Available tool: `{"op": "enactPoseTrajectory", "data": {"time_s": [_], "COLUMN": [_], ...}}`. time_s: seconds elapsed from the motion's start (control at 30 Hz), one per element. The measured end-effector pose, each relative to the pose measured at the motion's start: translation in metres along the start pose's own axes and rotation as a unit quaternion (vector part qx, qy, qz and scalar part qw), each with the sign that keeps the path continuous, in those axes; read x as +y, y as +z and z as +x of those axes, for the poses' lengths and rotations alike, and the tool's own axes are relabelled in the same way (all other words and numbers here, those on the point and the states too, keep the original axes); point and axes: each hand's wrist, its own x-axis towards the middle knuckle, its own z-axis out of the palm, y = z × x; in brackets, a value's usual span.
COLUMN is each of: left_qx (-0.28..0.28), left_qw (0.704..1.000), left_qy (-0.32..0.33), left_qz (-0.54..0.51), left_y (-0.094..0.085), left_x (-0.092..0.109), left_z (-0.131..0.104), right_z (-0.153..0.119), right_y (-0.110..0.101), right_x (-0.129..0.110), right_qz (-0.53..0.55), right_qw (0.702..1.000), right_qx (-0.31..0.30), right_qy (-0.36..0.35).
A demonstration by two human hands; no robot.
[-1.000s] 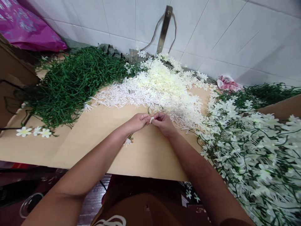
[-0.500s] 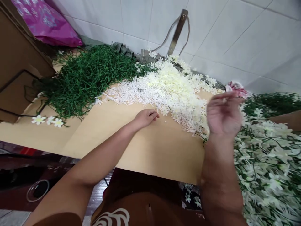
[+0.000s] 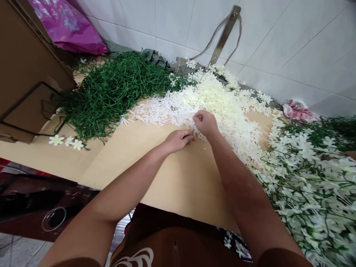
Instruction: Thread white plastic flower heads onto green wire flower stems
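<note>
My left hand (image 3: 180, 141) rests low over the brown board (image 3: 164, 174), fingers pinched together. A thin dark stem tip seems to poke up at its fingertips; the rest is hidden in the hand. Just above and to the right, my right hand (image 3: 206, 123) is closed in a pinch over the near edge of the white stamen-like pieces (image 3: 161, 109). What it pinches, if anything, is too small to make out. Behind it spreads a heap of cream artificial flower heads (image 3: 214, 94). Left of that lies a pile of green plastic stems (image 3: 119, 85).
Stemmed white artificial flowers (image 3: 314, 185) fill the right side. A few flowers (image 3: 66, 142) lie at the left beside a cardboard box (image 3: 25, 81). A purple bag (image 3: 72, 29) sits behind. A metal strip (image 3: 225, 35) leans against the tiled wall.
My right hand has swung from the right, above the flower heap, leftward and down beside my left hand, its fingers now closed. My left hand keeps its pinch. The view has shifted slightly.
</note>
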Motion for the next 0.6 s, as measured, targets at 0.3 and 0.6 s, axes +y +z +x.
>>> {"op": "enactPoseTrajectory", "data": {"time_s": [0.3, 0.6], "left_qx": [0.139, 0.172], "left_qw": [0.990, 0.961], "left_qy": [0.024, 0.095], "left_qz": [-0.005, 0.196], "left_y": [0.005, 0.012], "left_x": [-0.004, 0.021], "left_z": [0.006, 0.016], "right_z": [-0.025, -0.068], "right_y": [-0.047, -0.040], "right_x": [0.019, 0.044], "right_qz": [0.367, 0.457], "right_qw": [0.921, 0.865], "right_qx": [0.077, 0.095], "right_qy": [0.104, 0.184]}}
